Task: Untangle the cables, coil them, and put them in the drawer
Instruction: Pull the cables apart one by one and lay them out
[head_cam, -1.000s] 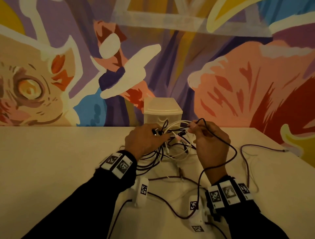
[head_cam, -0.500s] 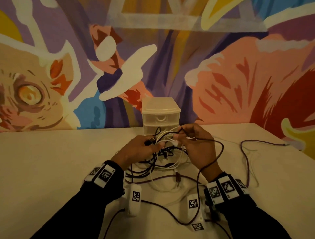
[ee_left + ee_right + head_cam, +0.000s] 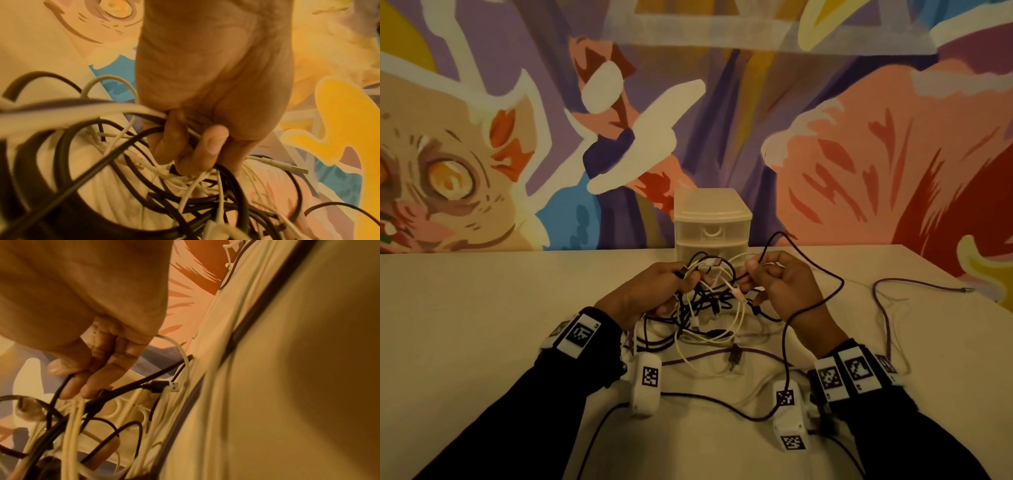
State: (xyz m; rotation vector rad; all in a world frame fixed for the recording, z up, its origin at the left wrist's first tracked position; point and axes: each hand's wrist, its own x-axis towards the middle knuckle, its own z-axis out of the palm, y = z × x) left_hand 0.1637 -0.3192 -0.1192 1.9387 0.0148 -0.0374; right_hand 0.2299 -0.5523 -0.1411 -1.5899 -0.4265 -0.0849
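Observation:
A tangle of black, white and purple cables (image 3: 709, 301) hangs between my two hands just above the table, in front of a small translucent drawer unit (image 3: 712, 222). My left hand (image 3: 650, 294) grips a bunch of black and white strands (image 3: 185, 134), its fingers curled round them. My right hand (image 3: 774, 284) pinches a thin black cable (image 3: 61, 386) between thumb and fingers, with white strands (image 3: 72, 418) hanging below it. That black cable arcs up and over the right hand, then trails down past the wrist. The drawers look closed.
A purple cable (image 3: 887, 308) trails across the table to the right, its plug end near the far right edge. More cable loops lie on the table (image 3: 482, 325) between my forearms. A painted wall stands right behind the drawer unit.
Both hands have drawn slightly apart, spreading the tangle. The black loop pinched by my right hand now rises higher above it.

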